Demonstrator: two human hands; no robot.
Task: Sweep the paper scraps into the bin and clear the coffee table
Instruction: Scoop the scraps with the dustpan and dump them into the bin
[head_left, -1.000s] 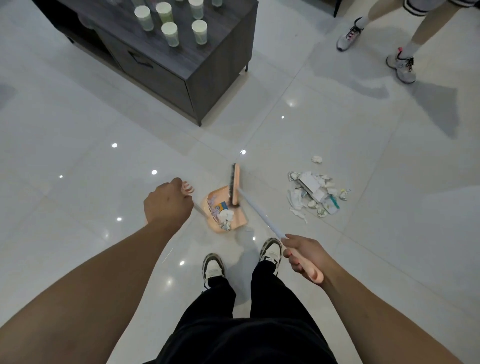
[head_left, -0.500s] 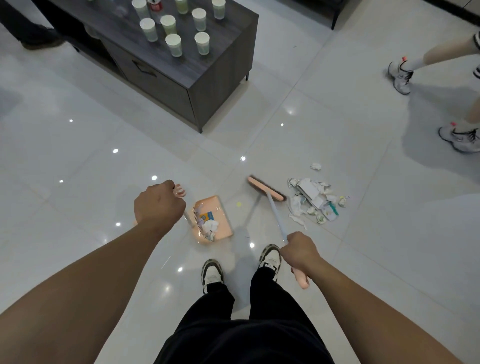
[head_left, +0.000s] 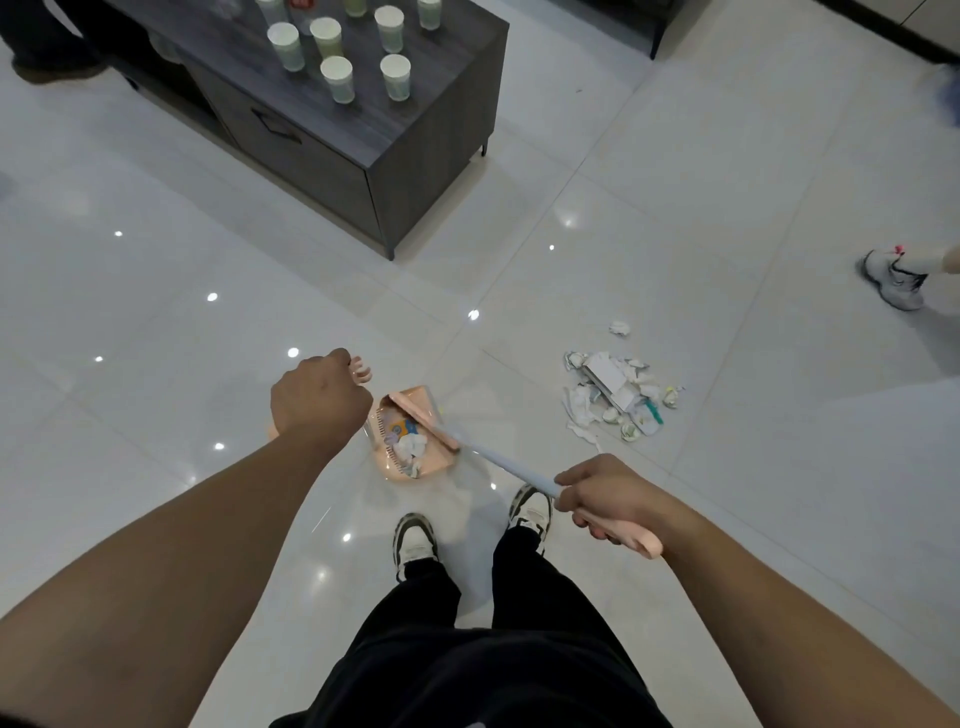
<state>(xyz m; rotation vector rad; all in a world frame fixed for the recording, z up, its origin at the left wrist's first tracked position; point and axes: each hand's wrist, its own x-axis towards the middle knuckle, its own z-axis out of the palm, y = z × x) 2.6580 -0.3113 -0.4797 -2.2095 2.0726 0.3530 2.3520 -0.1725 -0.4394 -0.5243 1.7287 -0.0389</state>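
Note:
My left hand (head_left: 317, 397) grips the pink top of the dustpan's handle. The pink dustpan (head_left: 413, 470) sits on the floor just in front of my feet with a few paper scraps in it. My right hand (head_left: 605, 496) grips the broom (head_left: 498, 460) by its pale handle, and the pink broom head lies across the dustpan's mouth. A pile of torn paper scraps (head_left: 615, 397) lies on the tiles to the right of the dustpan, with one stray crumpled scrap (head_left: 619, 328) beyond it. The dark coffee table (head_left: 415, 124) stands at the top with several paper cups (head_left: 337, 78) on it.
Glossy white floor tiles surround me. Another person's sneaker (head_left: 891, 280) is at the right edge. Someone's dark shoe (head_left: 47, 57) shows at the top left, beside the table. My own shoes (head_left: 415, 538) stand just behind the dustpan.
The broom head swung left from beside the scrap pile to the dustpan's mouth. The other person's feet moved further right.

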